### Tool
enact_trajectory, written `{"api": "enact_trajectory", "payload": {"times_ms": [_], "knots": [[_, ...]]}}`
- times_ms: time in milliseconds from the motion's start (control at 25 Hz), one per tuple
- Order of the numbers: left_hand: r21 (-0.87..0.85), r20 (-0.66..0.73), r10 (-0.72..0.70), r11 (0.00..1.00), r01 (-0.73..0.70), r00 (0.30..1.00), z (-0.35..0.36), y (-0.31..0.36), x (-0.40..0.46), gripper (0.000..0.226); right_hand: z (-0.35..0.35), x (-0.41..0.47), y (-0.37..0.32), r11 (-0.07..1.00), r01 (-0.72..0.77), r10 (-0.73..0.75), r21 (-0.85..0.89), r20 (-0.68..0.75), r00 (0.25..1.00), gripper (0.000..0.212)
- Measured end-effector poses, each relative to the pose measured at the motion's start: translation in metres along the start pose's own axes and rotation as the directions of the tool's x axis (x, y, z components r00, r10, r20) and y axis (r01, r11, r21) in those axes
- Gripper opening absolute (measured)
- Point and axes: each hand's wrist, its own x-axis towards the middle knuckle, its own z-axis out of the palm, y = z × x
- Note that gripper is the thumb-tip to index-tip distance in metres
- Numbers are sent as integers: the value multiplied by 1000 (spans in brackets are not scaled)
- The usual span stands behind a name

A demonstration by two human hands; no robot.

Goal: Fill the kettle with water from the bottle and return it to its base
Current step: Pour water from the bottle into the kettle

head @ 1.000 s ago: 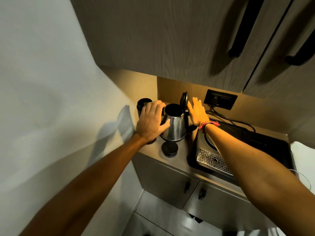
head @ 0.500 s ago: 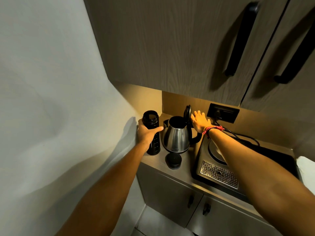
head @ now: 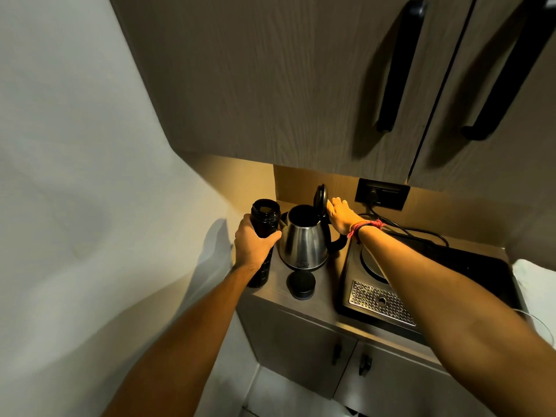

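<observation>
A black bottle (head: 264, 218) stands uncapped at the counter's left end, and my left hand (head: 254, 245) is wrapped around its middle. Right beside it is the stainless steel kettle (head: 304, 248) with its black lid (head: 320, 198) tipped up and its dark inside showing. My right hand (head: 343, 216) lies flat, fingers extended, against the back of the lid above the kettle's handle. The bottle's round black cap (head: 301, 285) lies on the counter just in front of the kettle.
A black tray (head: 451, 266) with a metal drip grate (head: 379, 302) and a round metal disc (head: 370, 263) sits right of the kettle. Cables run to a wall socket (head: 382, 194). Upper cabinets (head: 270, 85) hang low overhead. A white wall closes the left side.
My left hand went from reaching across the kettle's front to gripping the bottle. My right hand has stayed at the open lid. The view has tilted upward.
</observation>
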Motion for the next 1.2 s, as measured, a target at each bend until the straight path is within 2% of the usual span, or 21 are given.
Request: {"api": "enact_trajectory", "payload": {"times_ms": [240,480,880,1200], "knots": [[258,58,91,961,-103,994,2,11,9,65,-1,-2,0,999,0,0,55,-3,1000,48],[505,119,182,835,-217,976,7,27,19,72,-3,-1,2,997,-12,15,79,-36,999,52],[710,210,174,650,-272,962,11,46,33,80,-4,1,6,999,5,-3,52,-44,999,57],[773,257,187,549,-318,948,7,50,40,73,-1,4,11,999,20,-18,45,-45,999,61]]}}
